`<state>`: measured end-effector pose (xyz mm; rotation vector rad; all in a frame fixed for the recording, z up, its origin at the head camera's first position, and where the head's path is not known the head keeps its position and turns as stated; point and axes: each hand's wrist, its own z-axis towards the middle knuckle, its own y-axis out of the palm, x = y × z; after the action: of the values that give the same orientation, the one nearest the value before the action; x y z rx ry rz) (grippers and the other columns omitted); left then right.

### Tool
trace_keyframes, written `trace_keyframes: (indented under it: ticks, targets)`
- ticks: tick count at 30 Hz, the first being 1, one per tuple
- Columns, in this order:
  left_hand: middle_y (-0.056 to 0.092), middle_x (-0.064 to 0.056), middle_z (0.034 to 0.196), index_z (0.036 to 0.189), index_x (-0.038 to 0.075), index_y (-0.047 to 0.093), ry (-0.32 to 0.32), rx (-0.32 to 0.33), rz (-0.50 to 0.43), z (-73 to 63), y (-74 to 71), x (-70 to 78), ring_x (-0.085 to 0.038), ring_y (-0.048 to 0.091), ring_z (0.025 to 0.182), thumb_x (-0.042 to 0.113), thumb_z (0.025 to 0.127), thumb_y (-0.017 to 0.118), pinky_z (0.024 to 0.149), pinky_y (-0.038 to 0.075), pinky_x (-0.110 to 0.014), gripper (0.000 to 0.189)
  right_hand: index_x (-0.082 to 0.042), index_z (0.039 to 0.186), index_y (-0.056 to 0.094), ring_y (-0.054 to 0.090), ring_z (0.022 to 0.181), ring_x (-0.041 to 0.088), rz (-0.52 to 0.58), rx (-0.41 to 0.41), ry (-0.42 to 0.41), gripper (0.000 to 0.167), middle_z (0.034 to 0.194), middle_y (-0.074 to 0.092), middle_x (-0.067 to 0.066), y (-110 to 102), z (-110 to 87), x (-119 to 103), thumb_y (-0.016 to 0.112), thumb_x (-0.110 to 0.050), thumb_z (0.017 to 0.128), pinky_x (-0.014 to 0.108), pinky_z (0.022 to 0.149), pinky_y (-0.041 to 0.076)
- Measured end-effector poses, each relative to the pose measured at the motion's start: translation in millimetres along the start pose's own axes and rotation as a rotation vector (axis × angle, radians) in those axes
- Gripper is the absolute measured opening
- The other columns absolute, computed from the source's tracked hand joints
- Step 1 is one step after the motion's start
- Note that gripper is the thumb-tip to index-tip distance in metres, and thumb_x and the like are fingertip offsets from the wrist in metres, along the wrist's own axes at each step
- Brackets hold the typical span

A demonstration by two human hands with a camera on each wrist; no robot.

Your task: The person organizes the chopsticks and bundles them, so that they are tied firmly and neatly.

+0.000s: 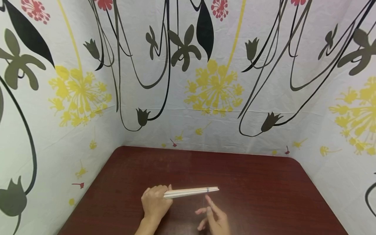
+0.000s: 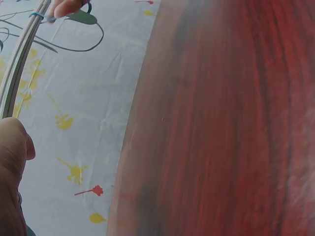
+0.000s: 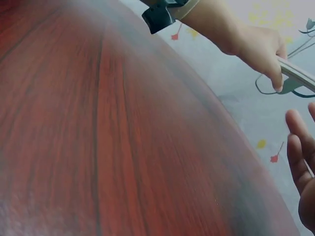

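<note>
A bundle of pale wooden chopsticks [image 1: 191,192] slants slightly upward to the right above the table. My left hand [image 1: 155,201] grips its left end, fingers wrapped around the sticks. Near the free tip, a thin bluish rubber band [image 1: 208,189] circles the bundle. Just below that tip is my right hand [image 1: 215,217], its index finger pointing up close to the band. A faint strand runs from the band down toward these fingers. In the left wrist view, the band [image 2: 36,15] stretches to the right fingertips [image 2: 66,7]. The right wrist view shows the right fingers [image 3: 297,152] slightly spread.
The dark red-brown wooden table [image 1: 264,195] has rounded far corners. White cloth [image 1: 217,133] printed with flowers surrounds it at the back and sides. A black strap device [image 3: 160,15] sits on the left wrist.
</note>
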<state>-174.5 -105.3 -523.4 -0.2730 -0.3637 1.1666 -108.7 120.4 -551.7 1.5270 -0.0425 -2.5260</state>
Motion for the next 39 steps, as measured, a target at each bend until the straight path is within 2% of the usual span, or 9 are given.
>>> trace_keyframes:
  ticks: [4, 9, 10, 14, 17, 21, 25, 33, 39]
  targets:
    - [0.046, 0.009, 0.043, 0.048, 0.020, 0.055, 0.011, 0.011, -0.018, -1.8, 0.0, 0.5, -0.006, 0.028, 0.037, 0.020, 0.077, 0.061, 0.041, 0.021, -0.020, 0.030, 0.023, 0.139, 0.036, 0.066, 0.046, 0.024, 0.070, -0.063, -0.010, 0.038, 0.083, 0.072, 0.021, -12, 4.8, 0, 0.032, 0.011, 0.104, 0.036, 0.042, 0.053]
    - [0.044, 0.009, 0.042, 0.046, 0.021, 0.048, 0.044, 0.041, -0.030, -2.0, -0.5, 0.4, -0.004, 0.024, 0.038, 0.023, 0.086, 0.054, 0.041, 0.020, -0.019, 0.041, -0.009, 0.135, 0.060, 0.066, 0.049, 0.024, 0.140, -0.141, -0.114, 0.055, 0.077, 0.071, 0.017, -28, 11.5, 1, 0.021, 0.013, 0.102, 0.036, 0.043, 0.052]
    - [0.044, 0.010, 0.042, 0.046, 0.021, 0.048, 0.051, 0.046, -0.032, -2.0, -0.4, 0.4, -0.004, 0.024, 0.038, 0.024, 0.088, 0.053, 0.041, 0.020, -0.019, 0.043, -0.014, 0.133, 0.062, 0.067, 0.051, 0.022, 0.167, -0.155, -0.103, 0.057, 0.078, 0.072, 0.013, -30, 12.4, 1, 0.019, 0.010, 0.103, 0.036, 0.044, 0.053]
    - [0.042, 0.011, 0.042, 0.045, 0.022, 0.046, 0.071, 0.066, -0.033, -3.1, 0.6, -0.3, -0.003, 0.023, 0.038, 0.025, 0.091, 0.051, 0.042, 0.020, -0.018, 0.046, 0.001, 0.106, 0.066, 0.070, 0.060, 0.014, 0.274, -0.149, 0.025, 0.050, 0.084, 0.074, 0.001, -33, 14.0, -5, 0.016, -0.003, 0.108, 0.033, 0.052, 0.055]
    - [0.042, 0.011, 0.042, 0.045, 0.022, 0.045, 0.079, 0.076, -0.043, -4.3, 1.3, -1.0, -0.004, 0.025, 0.038, 0.025, 0.091, 0.051, 0.042, 0.021, -0.019, 0.046, 0.005, 0.094, 0.062, 0.070, 0.063, 0.011, 0.315, -0.132, 0.079, 0.051, 0.083, 0.073, 0.000, -32, 14.1, -7, 0.016, -0.010, 0.110, 0.029, 0.055, 0.056]
    - [0.043, 0.011, 0.043, 0.046, 0.022, 0.047, 0.087, 0.078, -0.046, -5.3, 1.4, -1.4, -0.005, 0.028, 0.037, 0.025, 0.091, 0.052, 0.042, 0.024, -0.020, 0.046, -0.018, 0.105, 0.064, 0.070, 0.064, 0.009, 0.336, -0.131, 0.098, 0.049, 0.083, 0.072, -0.003, -33, 13.6, -8, 0.016, -0.017, 0.112, 0.025, 0.057, 0.055]
    - [0.044, 0.011, 0.043, 0.046, 0.022, 0.048, 0.096, 0.078, -0.042, -5.4, 1.0, -1.9, -0.006, 0.031, 0.037, 0.025, 0.092, 0.051, 0.042, 0.025, -0.021, 0.047, -0.028, 0.111, 0.061, 0.070, 0.065, 0.008, 0.339, -0.131, 0.118, 0.044, 0.083, 0.072, -0.004, -35, 13.3, -11, 0.017, -0.021, 0.112, 0.024, 0.058, 0.055]
    - [0.041, 0.011, 0.042, 0.045, 0.022, 0.042, 0.116, 0.057, -0.070, -4.7, 0.4, -3.9, -0.005, 0.026, 0.038, 0.026, 0.095, 0.047, 0.043, 0.021, -0.019, 0.050, -0.012, 0.094, 0.068, 0.069, 0.063, 0.009, 0.311, -0.132, 0.157, 0.053, 0.080, 0.073, -0.003, -39, 13.6, -13, 0.018, -0.014, 0.110, 0.027, 0.058, 0.055]
    - [0.039, 0.010, 0.042, 0.046, 0.022, 0.040, 0.139, 0.063, -0.079, -5.5, -0.4, -4.6, -0.006, 0.026, 0.038, 0.026, 0.095, 0.047, 0.043, 0.020, -0.019, 0.050, 0.014, 0.084, 0.046, 0.069, 0.062, 0.009, 0.259, -0.161, 0.134, 0.040, 0.080, 0.073, -0.003, -41, 13.1, -12, 0.020, -0.007, 0.108, 0.032, 0.057, 0.057]
